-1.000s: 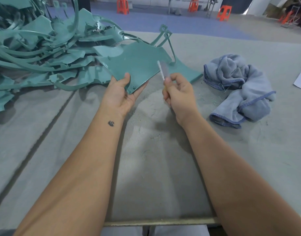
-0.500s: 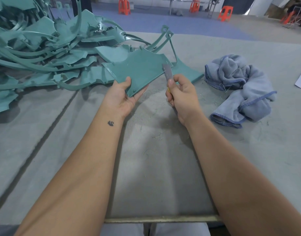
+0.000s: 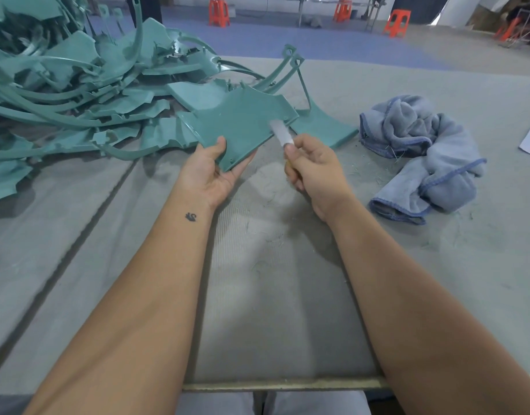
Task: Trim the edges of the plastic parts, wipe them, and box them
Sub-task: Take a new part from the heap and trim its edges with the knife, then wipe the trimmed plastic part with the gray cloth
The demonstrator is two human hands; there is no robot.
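Left hand (image 3: 208, 172) grips flat teal plastic panel (image 3: 242, 127); right hand (image 3: 314, 172) clamps blurred pale blade (image 3: 280, 133) on its edge. Teal parts heap (image 3: 78, 94) behind-left, crumpled blue-grey towel (image 3: 422, 154) right (grey desk (image 3: 272, 310)).

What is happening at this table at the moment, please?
A person is trimming a flat teal plastic part. The left hand holds its near corner above the grey table, while the right hand grips a small blade against its right edge. A crumpled blue-grey cloth lies alongside, unused.
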